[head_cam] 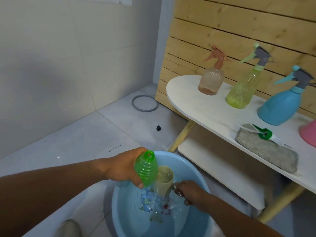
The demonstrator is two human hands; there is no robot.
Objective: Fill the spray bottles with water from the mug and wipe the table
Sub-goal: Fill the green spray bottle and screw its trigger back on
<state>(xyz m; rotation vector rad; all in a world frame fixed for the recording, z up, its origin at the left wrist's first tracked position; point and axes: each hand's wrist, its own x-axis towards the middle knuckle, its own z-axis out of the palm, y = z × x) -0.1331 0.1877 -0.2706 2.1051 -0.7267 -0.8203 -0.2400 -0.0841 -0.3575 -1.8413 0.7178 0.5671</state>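
Note:
My left hand [123, 168] grips an open, ribbed green bottle [146, 169], tilted over a blue basin [196, 170] of water on the floor. My right hand [189, 192] grips the handle of a beige mug [164, 178] held in the basin right beside the bottle, with water splashing under it. The bottle's green spray head [263, 133] lies on a grey cloth [266, 149] on the white table [205, 108]. Three capped spray bottles stand on the table: peach [211, 79], yellow-green [242, 89] and blue [280, 105].
A pink object [308, 134] shows at the table's right edge. A lower shelf [213, 165] sits under the tabletop. A wooden slat wall [239, 31] backs the table. A grey ring [145, 103] and a small black piece [158, 128] lie on the tiled floor.

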